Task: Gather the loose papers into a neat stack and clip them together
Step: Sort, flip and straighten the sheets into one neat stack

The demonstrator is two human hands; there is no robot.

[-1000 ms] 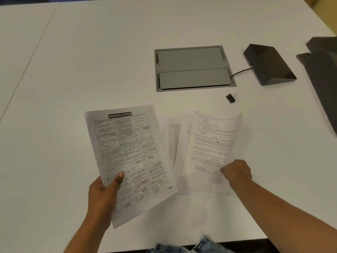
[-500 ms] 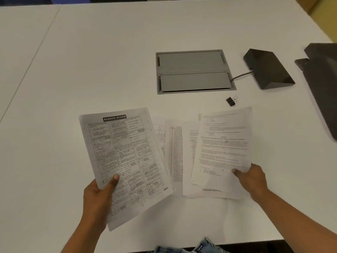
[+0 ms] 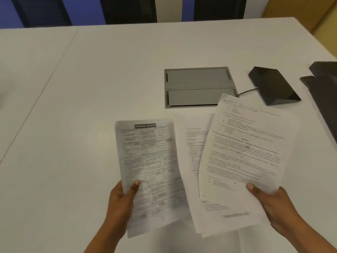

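Since 0.5 s ago: the papers on the right have come off the surface and sit as one batch in the right hand. The fan that lay spread between the hands is gone from the surface. The grid sheet has turned nearer upright, and the view has tilted up so the far edge of the surface and the wall now show

Left fingers: left thumb (image 3: pixel 135 183) is pressed on the face of the grid sheet (image 3: pixel 149 170) near its lower left edge. The other fingers are behind the paper, hidden, so this is a pinch with the thumb on top. Left hand (image 3: pixel 122 199) is below and left of the sheet

Right fingers: right thumb (image 3: pixel 250 186) is on the face of the top sheet (image 3: pixel 246 152) at its lower right, the rest hidden under the paper. Right hand (image 3: pixel 271 201) pinches the batch (image 3: pixel 215 225), which has several layers with edges not aligned. The top sheet is tilted clockwise, a text sheet (image 3: pixel 191 152) sticks out to its left, and lower margins show beneath. Print is blurred

Grid sheet and batch are side by side with edges meeting; cannot tell which overlaps. Both are held above the surface (image 3: pixel 82 106), with a soft shadow under them at the near edge

The top sheet's far corner covers the near right corner of the grey panel (image 3: pixel 198 84) set in the surface. A black wedge (image 3: pixel 273 86) is right of the panel, and its cable (image 3: pixel 248 91) runs toward the panel. A dark object (image 3: pixel 324 88) at the right edge is cut off. A seam (image 3: pixel 45 79) crosses the surface at left
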